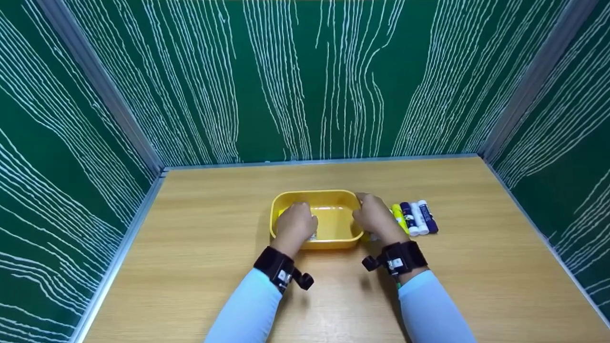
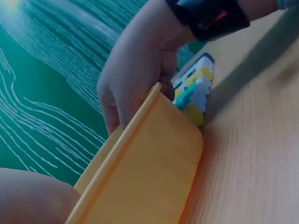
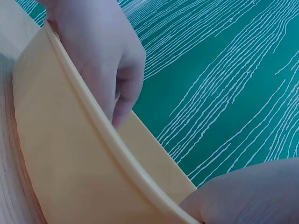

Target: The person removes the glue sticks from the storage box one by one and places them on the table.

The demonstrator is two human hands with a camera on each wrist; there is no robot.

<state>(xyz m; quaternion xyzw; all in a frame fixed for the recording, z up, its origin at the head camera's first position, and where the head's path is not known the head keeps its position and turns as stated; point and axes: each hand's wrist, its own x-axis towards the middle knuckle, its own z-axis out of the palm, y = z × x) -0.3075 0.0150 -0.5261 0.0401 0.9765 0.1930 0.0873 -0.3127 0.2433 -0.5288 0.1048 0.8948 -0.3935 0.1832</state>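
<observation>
A yellow plastic tray (image 1: 333, 244) stands on the table. My left hand (image 1: 296, 224) reaches down into its left part, fingers pointing at the floor of the tray. Beside that hand, inside the tray, show a bit of bright yellow (image 1: 281, 211) and a white printed piece (image 1: 313, 236); the rest is covered. The right wrist view shows the left thumb bent towards the fingers, but the tray wall (image 3: 70, 135) hides the fingertips. At the tray's right end, my right hand (image 2: 135, 70) grips the rim, fingers inside and thumb outside.
Just right of the tray, partly behind the right hand, several glue sticks lie side by side, among them a yellow one (image 1: 399, 218) and a dark purple one (image 1: 428, 216). Green walls (image 1: 333, 85) with white wavy lines enclose the wooden table (image 1: 205, 228) at the back and sides.
</observation>
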